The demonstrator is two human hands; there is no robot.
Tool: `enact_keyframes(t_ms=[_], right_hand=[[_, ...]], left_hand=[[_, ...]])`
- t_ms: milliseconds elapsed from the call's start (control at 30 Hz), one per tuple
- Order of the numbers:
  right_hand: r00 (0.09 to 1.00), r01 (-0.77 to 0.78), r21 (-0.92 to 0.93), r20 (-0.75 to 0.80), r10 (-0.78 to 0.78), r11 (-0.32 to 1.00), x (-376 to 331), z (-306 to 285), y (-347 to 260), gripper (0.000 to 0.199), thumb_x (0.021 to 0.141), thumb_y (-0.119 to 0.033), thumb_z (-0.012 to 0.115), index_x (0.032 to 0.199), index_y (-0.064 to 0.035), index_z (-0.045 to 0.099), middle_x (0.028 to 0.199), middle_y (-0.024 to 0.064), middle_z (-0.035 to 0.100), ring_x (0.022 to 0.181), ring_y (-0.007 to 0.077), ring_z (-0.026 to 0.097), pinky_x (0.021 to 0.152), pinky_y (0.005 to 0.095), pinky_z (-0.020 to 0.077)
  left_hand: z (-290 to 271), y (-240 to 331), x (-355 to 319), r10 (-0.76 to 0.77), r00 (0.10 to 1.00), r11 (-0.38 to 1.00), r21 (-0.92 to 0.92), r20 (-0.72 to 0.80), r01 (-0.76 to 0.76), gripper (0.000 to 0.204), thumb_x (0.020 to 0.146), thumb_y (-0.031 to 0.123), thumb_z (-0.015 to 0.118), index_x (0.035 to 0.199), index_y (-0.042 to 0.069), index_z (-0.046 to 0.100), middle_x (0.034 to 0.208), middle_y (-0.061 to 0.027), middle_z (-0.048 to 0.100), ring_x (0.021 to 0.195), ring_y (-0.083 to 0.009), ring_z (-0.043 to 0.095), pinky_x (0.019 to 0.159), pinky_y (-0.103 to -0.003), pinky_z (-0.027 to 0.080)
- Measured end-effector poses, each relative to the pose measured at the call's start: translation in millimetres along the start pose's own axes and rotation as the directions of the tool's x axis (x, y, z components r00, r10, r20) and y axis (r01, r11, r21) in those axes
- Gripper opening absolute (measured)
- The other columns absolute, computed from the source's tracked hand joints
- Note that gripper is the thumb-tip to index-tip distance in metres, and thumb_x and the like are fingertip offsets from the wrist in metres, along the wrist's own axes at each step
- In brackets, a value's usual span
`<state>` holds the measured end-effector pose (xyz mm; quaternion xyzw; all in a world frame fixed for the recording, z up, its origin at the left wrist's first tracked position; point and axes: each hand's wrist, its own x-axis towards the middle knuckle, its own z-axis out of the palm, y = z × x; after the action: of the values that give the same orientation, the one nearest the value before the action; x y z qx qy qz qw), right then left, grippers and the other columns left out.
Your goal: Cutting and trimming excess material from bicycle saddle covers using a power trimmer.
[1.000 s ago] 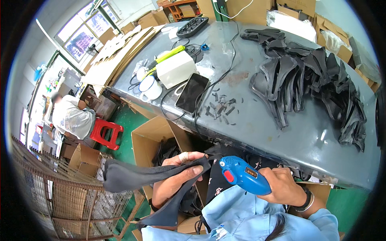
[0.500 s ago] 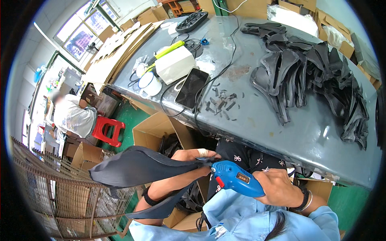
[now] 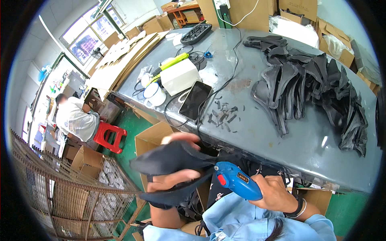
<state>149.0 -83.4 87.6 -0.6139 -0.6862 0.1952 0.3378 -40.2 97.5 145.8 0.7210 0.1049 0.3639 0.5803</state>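
My left hand [image 3: 175, 179] is smeared by motion and partly hidden by a black saddle-shaped cover [image 3: 171, 160]. Its fingers pass between the cover's two flaps and grip it. The narrow end of the cover points right, at the front of a blue handheld power cutter [image 3: 240, 182] with a red button. My right hand [image 3: 275, 193] is wrapped round the rear of that tool, above my lap. Whether the blade touches the cover cannot be made out.
On the grey table [image 3: 257, 140] lie a heap of black covers [image 3: 281, 84], black scraps [image 3: 222, 115], a phone [image 3: 195, 100], a white mug [image 3: 154, 94] and cables. An open cardboard box [image 3: 150, 138] and a wire rack [image 3: 68, 197] stand left. A person [image 3: 76, 118] sits beyond on a red stool [image 3: 109, 137].
My left hand has shifted its hold, with fingers now between the flaps. The cover's wide end has swung nearer and turned. The cutter stays almost in place in my right hand.
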Motion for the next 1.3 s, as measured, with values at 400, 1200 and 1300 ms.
enact_keyframes(t_ms=[400,1200,1300], right_hand=[[1.000,-0.009,0.051,-0.004,0.009,0.999,5.8,6.7,-6.4,0.049,0.063,-0.017,0.076,0.101,-0.0028,0.048,0.068,0.0138,0.061,0.059,0.0321,0.062,0.053,0.0396,0.0472],[0.992,0.055,-0.060,-0.113,-0.062,0.997,6.6,8.1,-19.1,0.052,0.061,-0.015,0.076,0.101,0.0011,0.048,0.067,0.0119,0.059,0.056,0.0285,0.060,0.051,0.0356,0.0451],[0.992,0.054,-0.107,-0.110,-0.066,0.993,5.0,7.4,-18.4,0.051,0.061,-0.015,0.076,0.101,0.0010,0.048,0.065,0.0106,0.058,0.054,0.0273,0.059,0.051,0.0342,0.0434]], left_hand=[[45.1,-36.8,-19.5,-0.001,0.608,0.967,-0.156,-0.794,-0.203,0.038,0.078,0.010,0.059,0.114,0.003,0.047,0.096,-0.0099,0.056,0.085,-0.0202,0.057,0.077,-0.032,0.048],[56.0,-18.1,-31.2,-0.105,0.718,0.992,-0.124,-0.688,0.026,0.035,0.073,0.002,0.057,0.107,0.003,0.049,0.103,-0.0133,0.054,0.092,-0.0212,0.055,0.087,-0.032,0.044],[46.3,-11.0,-34.2,-0.205,0.787,0.978,-0.096,-0.582,0.184,0.031,0.076,-0.001,0.055,0.106,0.002,0.049,0.102,-0.0103,0.054,0.092,-0.0178,0.054,0.085,-0.029,0.043]])
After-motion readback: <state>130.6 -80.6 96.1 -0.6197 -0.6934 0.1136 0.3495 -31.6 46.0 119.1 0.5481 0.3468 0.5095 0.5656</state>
